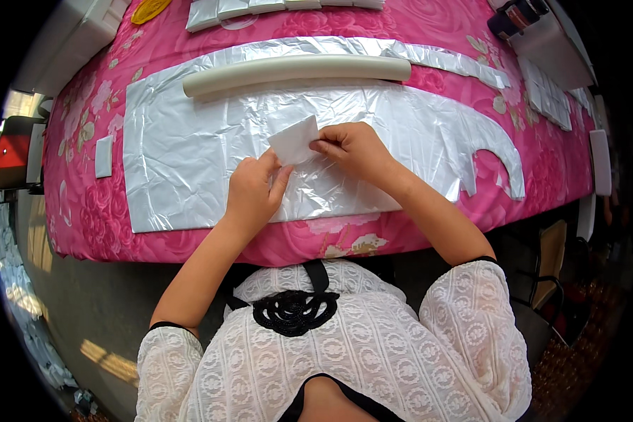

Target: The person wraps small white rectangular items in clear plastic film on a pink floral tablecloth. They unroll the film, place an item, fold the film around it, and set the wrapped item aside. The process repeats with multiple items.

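Note:
A small white folded square (pixel 295 141), paper-like or plastic, is held up in front of me. My left hand (pixel 255 188) pinches its lower left corner between thumb and fingers. On its right edge, my right hand (pixel 352 149) has thumb and forefinger closed, with the other fingers curled. Beneath both hands spreads a crinkled, shiny silvery-white plastic sheet (pixel 183 162), with a curved cut-out at its right end. Across the sheet's far part lies a long cream tube (pixel 295 70), beyond my hands and touching neither.
A pink floral cloth (pixel 112 218) covers the table. One small white packet (pixel 103 157) lies at the left. Stacks of white packets (pixel 281 5) stand at the far edge, and more packets (pixel 545 95) at the right. A yellow object (pixel 150 10) and a dark container (pixel 517 17) sit farther back.

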Motion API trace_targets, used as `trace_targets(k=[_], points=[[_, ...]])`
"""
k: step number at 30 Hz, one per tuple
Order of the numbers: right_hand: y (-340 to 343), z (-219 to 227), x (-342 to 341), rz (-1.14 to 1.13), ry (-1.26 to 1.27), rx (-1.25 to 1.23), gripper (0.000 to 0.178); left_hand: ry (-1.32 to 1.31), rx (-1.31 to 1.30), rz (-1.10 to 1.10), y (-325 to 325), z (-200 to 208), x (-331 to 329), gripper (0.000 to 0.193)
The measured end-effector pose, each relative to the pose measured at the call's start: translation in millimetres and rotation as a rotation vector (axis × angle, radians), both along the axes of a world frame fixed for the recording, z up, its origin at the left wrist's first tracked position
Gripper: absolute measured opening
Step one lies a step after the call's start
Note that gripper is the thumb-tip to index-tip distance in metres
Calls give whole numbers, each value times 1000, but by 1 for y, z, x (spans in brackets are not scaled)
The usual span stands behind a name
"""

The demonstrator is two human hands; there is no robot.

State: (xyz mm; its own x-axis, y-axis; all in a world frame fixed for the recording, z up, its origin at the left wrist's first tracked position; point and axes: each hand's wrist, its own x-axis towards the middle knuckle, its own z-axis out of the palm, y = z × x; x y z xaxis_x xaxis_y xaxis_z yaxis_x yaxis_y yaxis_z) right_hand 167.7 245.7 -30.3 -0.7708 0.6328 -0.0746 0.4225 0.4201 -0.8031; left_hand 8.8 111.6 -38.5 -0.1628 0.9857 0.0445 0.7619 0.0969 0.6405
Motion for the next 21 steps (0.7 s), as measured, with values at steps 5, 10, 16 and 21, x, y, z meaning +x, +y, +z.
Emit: trace_targets(k=[5,10,16,21], points=[[16,11,-24,-87,-251,-151,25,-303,48,283,22,-5,-1,58],[21,4,-29,-118,-303,-174,24,-397,-160,295,28,7,-11,74],[19,6,-30,-135,-292,-138,22,263,240,25,30,1,0,74],[15,3,-30,-163,-278,-141,21,310,82,-33,39,-24,22,92]])
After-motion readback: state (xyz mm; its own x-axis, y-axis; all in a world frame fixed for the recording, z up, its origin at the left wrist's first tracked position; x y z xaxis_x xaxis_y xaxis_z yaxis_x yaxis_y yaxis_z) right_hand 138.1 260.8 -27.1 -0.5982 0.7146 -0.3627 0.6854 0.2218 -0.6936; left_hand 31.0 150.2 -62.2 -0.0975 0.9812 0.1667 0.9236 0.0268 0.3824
